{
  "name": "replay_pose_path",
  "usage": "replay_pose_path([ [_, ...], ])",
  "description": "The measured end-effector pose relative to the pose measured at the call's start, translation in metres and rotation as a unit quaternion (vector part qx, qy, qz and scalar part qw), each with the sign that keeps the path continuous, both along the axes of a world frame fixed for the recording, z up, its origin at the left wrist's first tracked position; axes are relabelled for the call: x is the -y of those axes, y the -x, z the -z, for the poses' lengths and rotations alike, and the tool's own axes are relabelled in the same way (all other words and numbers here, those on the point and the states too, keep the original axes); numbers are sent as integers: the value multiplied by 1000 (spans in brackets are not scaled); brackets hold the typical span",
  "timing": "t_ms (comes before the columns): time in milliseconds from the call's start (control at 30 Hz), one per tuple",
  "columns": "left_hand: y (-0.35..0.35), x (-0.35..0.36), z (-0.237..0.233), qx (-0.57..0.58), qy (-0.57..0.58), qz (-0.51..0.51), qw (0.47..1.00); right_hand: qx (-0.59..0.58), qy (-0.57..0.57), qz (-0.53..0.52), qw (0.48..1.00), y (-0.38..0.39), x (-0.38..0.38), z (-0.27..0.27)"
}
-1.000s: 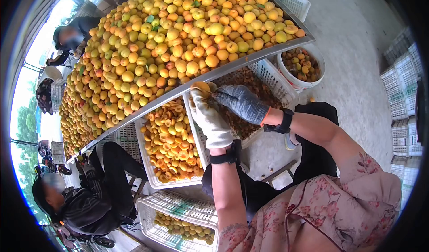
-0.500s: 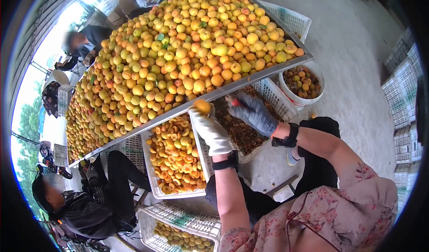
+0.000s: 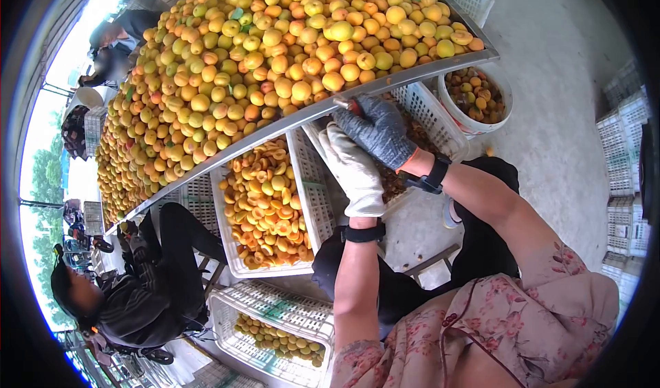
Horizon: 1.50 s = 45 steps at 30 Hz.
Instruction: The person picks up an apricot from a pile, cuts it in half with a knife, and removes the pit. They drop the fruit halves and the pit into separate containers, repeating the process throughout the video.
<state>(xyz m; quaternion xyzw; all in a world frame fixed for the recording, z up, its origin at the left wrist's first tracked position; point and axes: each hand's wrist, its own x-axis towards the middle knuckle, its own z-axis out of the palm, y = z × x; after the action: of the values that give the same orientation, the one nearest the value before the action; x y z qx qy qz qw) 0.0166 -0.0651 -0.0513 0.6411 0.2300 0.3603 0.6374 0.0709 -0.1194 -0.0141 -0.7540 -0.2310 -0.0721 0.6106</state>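
Observation:
My left hand (image 3: 354, 171), in a white glove, meets my right hand (image 3: 379, 132) just below the metal table edge. Its fingers are partly covered by the right glove, so what they hold is hidden. The right hand, in a grey knitted glove, is closed around a small red-handled tool (image 3: 349, 105); its working end is hard to make out. Under both hands sits a crate (image 3: 427, 123) with dark brown bits inside. A heap of whole apricots (image 3: 275, 58) covers the table just beyond my fingers. Left of my hands, split apricot halves (image 3: 265, 209) fill a white crate (image 3: 221, 240).
A white bucket (image 3: 505, 106) of darker fruit stands at the right. Another crate (image 3: 227, 333) with apricots lies low in front. Seated at the left is a person in dark clothes (image 3: 137, 305); another person (image 3: 130, 34) works farther back. Stacked crates (image 3: 619, 154) line the right side.
The apricot in my left hand has gone from sight. My hands have come together, the right moving up and over the left fingers. The view has shifted slightly.

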Motion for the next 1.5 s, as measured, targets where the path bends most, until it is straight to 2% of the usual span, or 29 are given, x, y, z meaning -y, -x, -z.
replay_pose_path([
  [33, -2, -5, -1, 3, 8, 17, 1000, 36, 26, -1, 999, -1, 1, 1],
  [100, 7, -7, -4, -135, -229, -8, 964, 74, 53, 0, 996, -4, 2, 3],
  [133, 6, -5, -6, -134, -228, -6, 964, 121, 84, -10, 989, -4, 4, 5],
  [167, 3, -3, -7, -35, 36, 44, 998, 167, 115, -19, 979, -5, 5, 6],
  [200, 3, 0, -7, 64, 298, 90, 948, 166, 117, -17, 979, -5, 6, 7],
  [300, 18, 3, -13, 82, 431, 157, 885, 282, 135, -69, 948, -4, 7, 4],
  [333, 20, -5, -12, 98, 459, 218, 855, 282, 134, -67, 948, -3, 9, 4],
  [367, 21, -13, -11, 109, 485, 277, 822, 161, 50, -109, 980, -4, 11, 5],
  [400, 20, -30, -2, 154, 487, 407, 757, 39, -37, -148, 988, -6, 12, 5],
  [433, 23, -24, -29, 88, 456, 337, 819, -228, -286, -193, 911, -6, 6, 3],
  [467, 23, -23, -32, 140, 454, 341, 811, -335, -340, -215, 852, -17, 13, 0],
  [533, 29, -21, -45, 145, 364, 283, 875, -318, -333, -196, 866, -17, 18, -2],
  [600, 35, -29, -43, 156, 368, 286, 871, -374, -324, -195, 847, -15, 19, -3],
  [667, 42, -31, -47, 136, 384, 207, 889, -418, -320, -229, 819, -11, 14, 0],
  [733, 54, -47, -43, 134, 349, 226, 900, -382, -290, -206, 853, -2, 1, 2],
  [800, 61, -72, -27, 133, 385, 268, 873, -448, -363, -202, 792, 5, -8, -5],
  [833, 60, -82, -28, 135, 467, 86, 870, -469, -351, -247, 772, 4, -7, -2],
  [867, 61, -95, -36, 212, 469, 36, 857, -471, -348, -249, 772, 5, -11, 2],
  [933, 76, -121, -41, 110, 485, -57, 865, -480, -280, -244, 795, 11, -19, 5],
  [1000, 79, -129, -28, 10, 464, -61, 884, -502, -243, -238, 795, 14, -30, 9],
  [1067, 77, -101, -43, -17, 300, -24, 953, -440, -248, -200, 840, 26, -42, 11],
  [1100, 69, -92, -41, -23, 299, -7, 954, -444, -245, -200, 838, 29, -43, 12],
  [1167, 59, -70, -28, 8, 228, 160, 961, -444, -195, -150, 862, 34, -50, 11],
  [1200, 60, -57, -40, -18, 150, 136, 979, -378, -284, -157, 867, 32, -62, 33],
  [1233, 60, -43, -52, -46, 73, 107, 991, -369, -270, -142, 878, 31, -62, 32],
  [1333, 56, -30, -45, 12, 116, 30, 993, -262, -187, -97, 942, 28, -57, 24],
  [1400, 53, -38, -28, 73, 104, 35, 991, -231, -191, -97, 949, 24, -56, 18],
  [1467, 50, -47, -21, 74, 158, 1, 985, -332, -310, -133, 881, 22, -52, -4],
  [1500, 49, -48, -19, 64, 256, -17, 964, -376, -314, -138, 861, 22, -44, -19],
])
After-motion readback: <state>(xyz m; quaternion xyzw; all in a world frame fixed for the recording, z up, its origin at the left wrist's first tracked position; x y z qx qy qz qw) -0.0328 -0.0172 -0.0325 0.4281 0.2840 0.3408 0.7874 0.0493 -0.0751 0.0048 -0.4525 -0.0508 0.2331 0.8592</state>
